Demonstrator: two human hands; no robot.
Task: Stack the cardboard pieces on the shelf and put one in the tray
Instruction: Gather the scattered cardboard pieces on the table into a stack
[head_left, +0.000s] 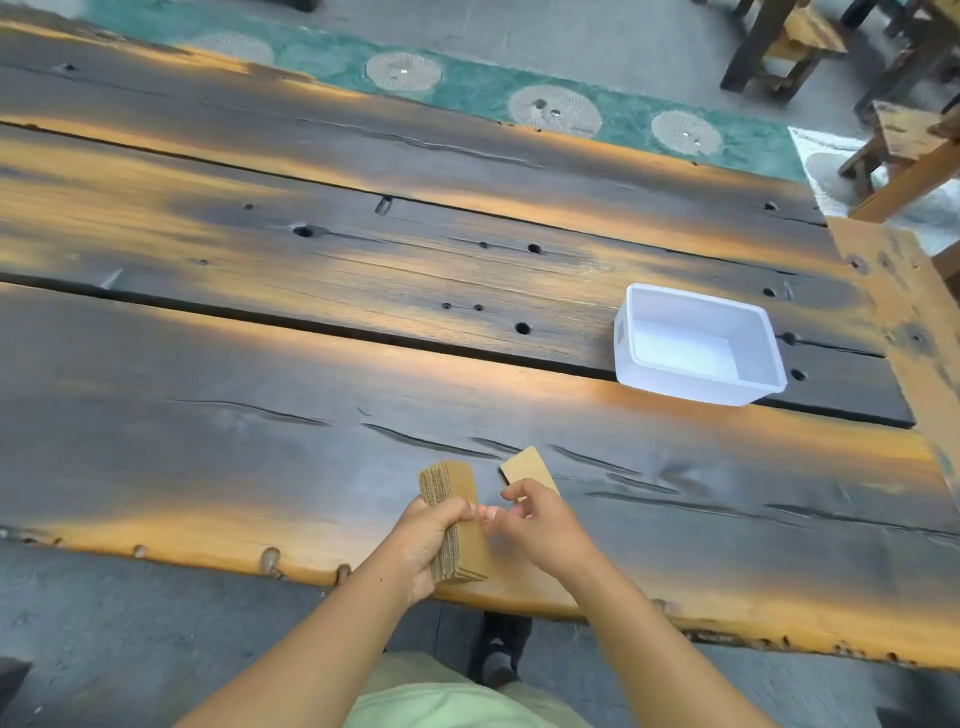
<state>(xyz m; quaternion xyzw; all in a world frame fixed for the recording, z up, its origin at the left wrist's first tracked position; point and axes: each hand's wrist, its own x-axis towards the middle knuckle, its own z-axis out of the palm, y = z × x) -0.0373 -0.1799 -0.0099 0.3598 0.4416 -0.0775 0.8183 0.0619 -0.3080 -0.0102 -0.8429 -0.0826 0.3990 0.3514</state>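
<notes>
My left hand (423, 538) grips a thick stack of brown cardboard pieces (453, 488), held on edge just above the near side of the wooden table. My right hand (535, 522) is beside it and pinches a single cardboard piece (524, 465), whose far end sticks out beyond the fingers. The two hands almost touch. A white plastic tray (696, 345) stands empty on the table, farther away and to the right of both hands.
The table (311, 291) is made of dark, scorched planks with long gaps and knot holes. Wooden benches and stools (904, 150) stand past its far right corner. A green patterned mat (467, 88) lies on the floor beyond the far edge.
</notes>
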